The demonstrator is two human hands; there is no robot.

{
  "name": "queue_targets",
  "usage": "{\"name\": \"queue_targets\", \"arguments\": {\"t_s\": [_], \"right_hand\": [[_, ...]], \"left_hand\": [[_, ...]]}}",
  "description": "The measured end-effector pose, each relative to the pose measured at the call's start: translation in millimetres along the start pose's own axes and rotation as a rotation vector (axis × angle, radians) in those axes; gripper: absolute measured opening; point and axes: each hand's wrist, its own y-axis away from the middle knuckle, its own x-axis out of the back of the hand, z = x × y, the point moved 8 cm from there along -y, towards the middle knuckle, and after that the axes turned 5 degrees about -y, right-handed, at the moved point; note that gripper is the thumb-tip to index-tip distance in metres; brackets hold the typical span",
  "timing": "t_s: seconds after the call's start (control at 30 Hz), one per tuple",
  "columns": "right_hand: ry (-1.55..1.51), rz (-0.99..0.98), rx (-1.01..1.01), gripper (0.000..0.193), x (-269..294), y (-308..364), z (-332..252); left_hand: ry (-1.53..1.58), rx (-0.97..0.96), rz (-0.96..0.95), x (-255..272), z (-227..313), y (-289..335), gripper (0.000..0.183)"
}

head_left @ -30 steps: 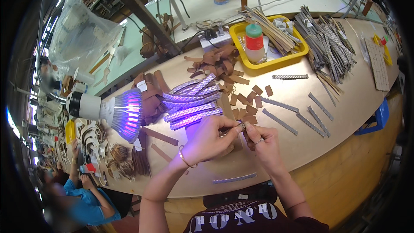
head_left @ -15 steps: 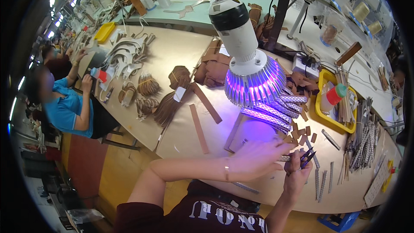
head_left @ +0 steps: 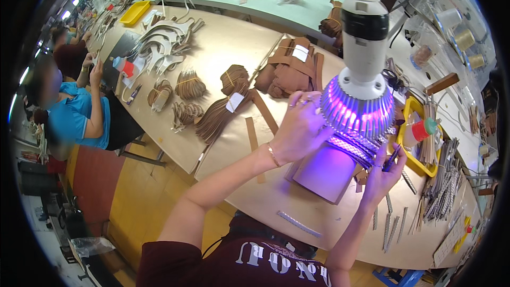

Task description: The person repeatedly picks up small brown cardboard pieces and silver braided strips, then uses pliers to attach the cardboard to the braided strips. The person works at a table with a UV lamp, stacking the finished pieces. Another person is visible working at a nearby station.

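My left hand (head_left: 297, 130) reaches to the left side of a glowing purple lamp (head_left: 358, 103). Its thumb and fingers are apart, with some fingertips hidden by the lamp. Silvery braided strips (head_left: 353, 151) lie side by side under the lamp, along the far edge of a flat board (head_left: 324, 175). My right hand (head_left: 383, 178) is at the right ends of these strips. Dark two-pointed snips (head_left: 392, 158) are gripped in it, and its fingertips touch or nearly touch the braids; the lamp's glare makes this hard to tell.
Bundled brown leather strips (head_left: 226, 109) and stacked leather pieces (head_left: 289, 72) lie beyond my left arm. A yellow tray (head_left: 419, 162) holds a red-and-white bottle (head_left: 419, 132). More braided strips (head_left: 443, 191) lie at right. A person in blue (head_left: 87, 117) works at left.
My hands have come apart from each other. The left has moved up and away to the lamp's left side; the right has moved farther off with the snips. The view has shifted too.
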Motion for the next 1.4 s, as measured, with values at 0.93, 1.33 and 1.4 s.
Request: {"name": "queue_targets", "arguments": {"t_s": [0.93,1.33,1.4], "right_hand": [[-0.102,-0.637,-0.459,0.022,-48.3,147.9,-9.5],[0.089,-0.846,0.034,0.018,-26.7,122.0,-61.3],[0.244,-0.916,0.118,0.018,-22.7,123.9,-69.5]], "left_hand": [[1.327,0.990,-0.022,33.1,-26.6,151.0,0.013],[0.877,0.661,-0.060,45.4,43.3,101.0,0.023],[0.716,0.512,-0.317,38.5,56.2,90.0,0.027]]}}
